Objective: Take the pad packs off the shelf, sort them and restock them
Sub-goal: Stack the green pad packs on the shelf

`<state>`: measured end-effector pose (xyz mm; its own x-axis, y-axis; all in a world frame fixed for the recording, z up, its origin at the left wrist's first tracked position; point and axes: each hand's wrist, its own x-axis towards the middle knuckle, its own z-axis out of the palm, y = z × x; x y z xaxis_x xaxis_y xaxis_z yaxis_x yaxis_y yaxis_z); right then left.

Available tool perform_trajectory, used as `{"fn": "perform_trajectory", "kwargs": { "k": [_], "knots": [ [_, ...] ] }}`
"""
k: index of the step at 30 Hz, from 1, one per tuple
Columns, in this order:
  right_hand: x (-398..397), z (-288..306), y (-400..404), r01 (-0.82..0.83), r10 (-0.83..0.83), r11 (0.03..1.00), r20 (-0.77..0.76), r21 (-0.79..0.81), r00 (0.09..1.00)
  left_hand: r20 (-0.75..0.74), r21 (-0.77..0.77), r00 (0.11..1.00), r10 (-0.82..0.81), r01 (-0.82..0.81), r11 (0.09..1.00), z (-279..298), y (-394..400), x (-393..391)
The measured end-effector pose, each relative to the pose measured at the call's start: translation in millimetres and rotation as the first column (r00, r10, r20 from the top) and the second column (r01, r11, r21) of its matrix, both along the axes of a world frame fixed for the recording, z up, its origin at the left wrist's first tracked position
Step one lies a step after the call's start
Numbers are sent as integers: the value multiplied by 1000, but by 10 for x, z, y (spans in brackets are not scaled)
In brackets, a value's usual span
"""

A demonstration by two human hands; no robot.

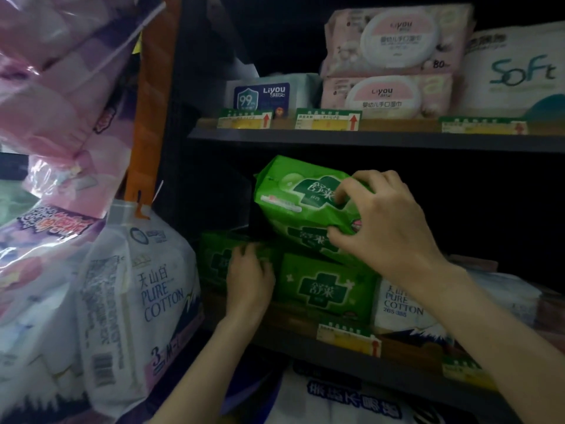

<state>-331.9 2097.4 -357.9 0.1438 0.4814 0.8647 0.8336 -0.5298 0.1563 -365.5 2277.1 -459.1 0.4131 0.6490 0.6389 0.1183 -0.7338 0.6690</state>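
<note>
Green pad packs fill the middle shelf (336, 341). My right hand (388, 221) grips a tilted bright green pad pack (293, 197) by its right end, fingers on top and thumb underneath; the pack is raised above the others. Below it a darker green pack (324, 286) stands at the shelf front. My left hand (249, 275) has its fingers curled over the top edge of another green pack (214, 258) at the shelf's left end. A white Pure Cotton pack (400, 304) stands to the right of the green ones, partly behind my right forearm.
The upper shelf (336, 137) carries pink wet-wipe packs (394, 41), a blue-labelled wipe pack (263, 93) and a Soft tissue roll pack (516, 71). Large white Pure Cotton bags (134, 289) and pink packs (55, 87) hang or pile at the left. Price tags line the shelf edges.
</note>
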Motion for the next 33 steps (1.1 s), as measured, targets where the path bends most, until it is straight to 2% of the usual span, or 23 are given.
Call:
{"fn": "perform_trajectory", "kwargs": {
  "k": [3, 6, 9, 11, 13, 17, 20, 26, 27, 29, 31, 33],
  "knots": [
    [-104, 31, 86, -59, 59, 998, -47, -14, 997, -225, -155, 974, -6, -30, 988, 31, 62, 3],
    [-132, 45, 151, -25, 24, 999, -28, -23, 999, -429, -119, 901, -62, 11, 993, 47, 13, 135],
    [-59, 31, 120, 34, -35, 999, -44, -14, 998, -596, 8, 799, 71, -82, 997, 65, -12, 308],
    [-5, 11, 68, 49, -50, 999, -59, -24, 997, -653, 68, 735, 180, -179, 981, 85, 60, 381],
    [49, -15, 22, 56, -60, 997, -76, -48, 995, -669, 83, 709, 225, -229, 970, 116, 159, 433],
    [130, -63, -2, 41, -43, 999, -63, -24, 997, -666, 110, 725, 177, -140, 984, 202, 314, 508],
    [134, -73, 33, 38, -41, 998, -58, -54, 997, -597, -19, 802, -6, -7, 1000, 249, 387, 505],
    [7, -68, 155, 5, -12, 996, -81, -85, 997, -370, -187, 910, -188, 125, 974, 46, 298, 167],
    [-43, -68, 197, -22, 13, 995, -91, -94, 996, -306, -197, 934, -185, 128, 972, 12, 267, 81],
    [-171, -25, 307, -89, 75, 991, -134, -104, 988, -111, -127, 993, -50, 36, 991, -27, 155, -93],
    [-267, 47, 480, -172, 143, 980, -240, -105, 960, 95, -58, 993, 71, -66, 996, -58, 49, -242],
    [-270, 120, 724, -234, 178, 968, -403, -95, 898, 196, -63, 974, 113, -103, 993, -100, 26, -321]
  ]
}}
